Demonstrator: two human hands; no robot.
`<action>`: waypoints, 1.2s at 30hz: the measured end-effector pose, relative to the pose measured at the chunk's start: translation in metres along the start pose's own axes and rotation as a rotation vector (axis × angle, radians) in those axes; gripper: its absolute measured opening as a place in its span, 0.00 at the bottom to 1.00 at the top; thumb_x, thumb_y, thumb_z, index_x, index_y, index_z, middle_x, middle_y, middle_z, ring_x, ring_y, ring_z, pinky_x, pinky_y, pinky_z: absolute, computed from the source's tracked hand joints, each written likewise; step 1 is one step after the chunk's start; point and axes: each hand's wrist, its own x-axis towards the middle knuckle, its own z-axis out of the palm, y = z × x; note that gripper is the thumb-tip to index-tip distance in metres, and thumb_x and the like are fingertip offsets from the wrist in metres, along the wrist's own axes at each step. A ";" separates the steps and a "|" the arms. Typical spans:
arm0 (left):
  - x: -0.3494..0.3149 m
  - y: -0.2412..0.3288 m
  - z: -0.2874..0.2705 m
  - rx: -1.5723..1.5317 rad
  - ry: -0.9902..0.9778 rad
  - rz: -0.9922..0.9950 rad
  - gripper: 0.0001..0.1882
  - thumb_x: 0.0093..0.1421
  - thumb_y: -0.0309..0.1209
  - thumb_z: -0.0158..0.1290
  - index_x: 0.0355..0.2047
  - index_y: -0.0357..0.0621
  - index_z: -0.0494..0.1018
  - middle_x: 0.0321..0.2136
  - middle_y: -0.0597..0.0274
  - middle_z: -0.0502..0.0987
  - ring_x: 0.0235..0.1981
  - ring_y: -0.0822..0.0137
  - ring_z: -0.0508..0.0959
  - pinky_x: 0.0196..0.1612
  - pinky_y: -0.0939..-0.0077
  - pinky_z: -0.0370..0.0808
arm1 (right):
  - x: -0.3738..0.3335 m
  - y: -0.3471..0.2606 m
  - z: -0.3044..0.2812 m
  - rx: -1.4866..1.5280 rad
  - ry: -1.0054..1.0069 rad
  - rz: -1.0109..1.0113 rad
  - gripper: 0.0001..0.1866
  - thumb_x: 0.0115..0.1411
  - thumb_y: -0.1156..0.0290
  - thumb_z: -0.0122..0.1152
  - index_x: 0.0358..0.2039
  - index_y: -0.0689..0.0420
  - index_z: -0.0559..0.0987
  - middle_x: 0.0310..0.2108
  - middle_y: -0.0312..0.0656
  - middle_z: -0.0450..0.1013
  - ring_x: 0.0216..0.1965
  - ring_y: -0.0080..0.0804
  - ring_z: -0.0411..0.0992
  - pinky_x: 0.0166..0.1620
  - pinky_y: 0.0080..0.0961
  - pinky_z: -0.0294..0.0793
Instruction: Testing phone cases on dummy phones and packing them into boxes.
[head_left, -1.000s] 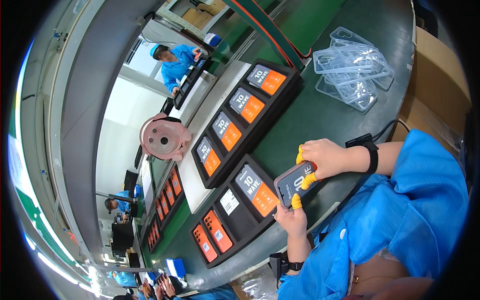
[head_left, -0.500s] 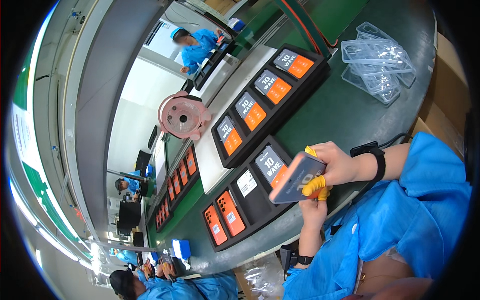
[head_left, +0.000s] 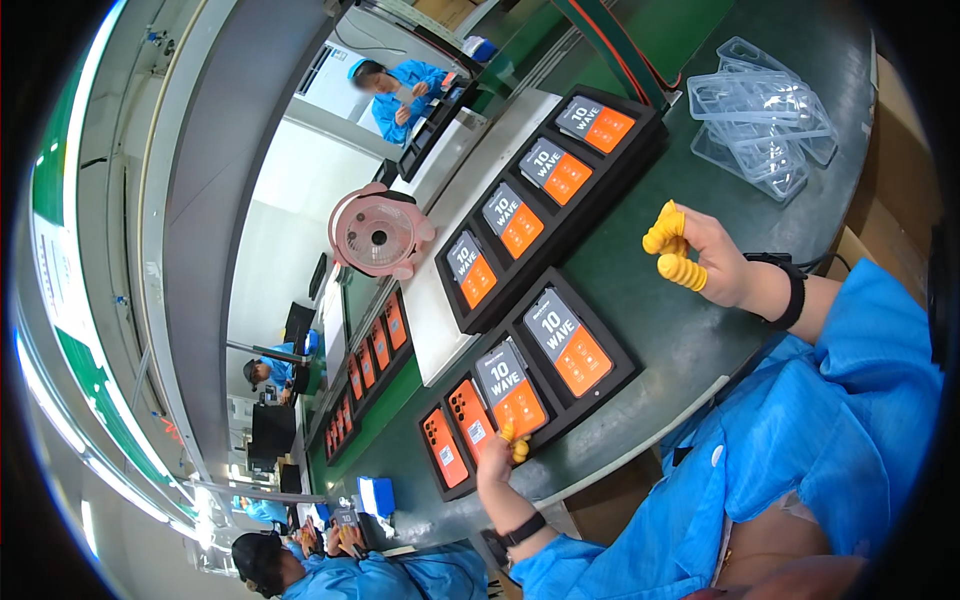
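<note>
My left hand [head_left: 497, 458], with yellow finger cots, pinches the lower edge of a phone [head_left: 508, 383] faced with grey-and-orange printed film. That phone lies in the third slot of the near black foam tray [head_left: 596, 398]. To its right, another film-faced phone [head_left: 567, 340] fills the end slot. Two orange phones, back up, lie to its left: an outer one [head_left: 441, 440] and an inner one [head_left: 466, 405]. My right hand [head_left: 708, 258], also in yellow finger cots, hangs over the green bench, its fingers bent but apart and holding nothing.
Beyond the near tray lies a second black tray [head_left: 556, 222] with several film-faced phones. Clear plastic trays [head_left: 768, 122] are piled at the far right. A pink fan [head_left: 378, 235] stands on the left. Co-workers in blue sit at the line, one nearby [head_left: 340, 572].
The phone that both hands held over the bench now lies in the third slot. My left hand has moved left with it; my right hand has let go and drawn away to the right.
</note>
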 end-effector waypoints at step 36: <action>0.013 -0.051 -0.045 1.163 0.987 0.587 0.15 0.49 0.34 0.50 0.28 0.31 0.65 0.28 0.44 0.67 0.31 0.47 0.66 0.35 0.61 0.63 | 0.016 0.099 -0.191 -1.266 -0.001 0.011 0.12 0.40 0.66 0.61 0.25 0.55 0.71 0.26 0.42 0.66 0.31 0.39 0.66 0.34 0.30 0.67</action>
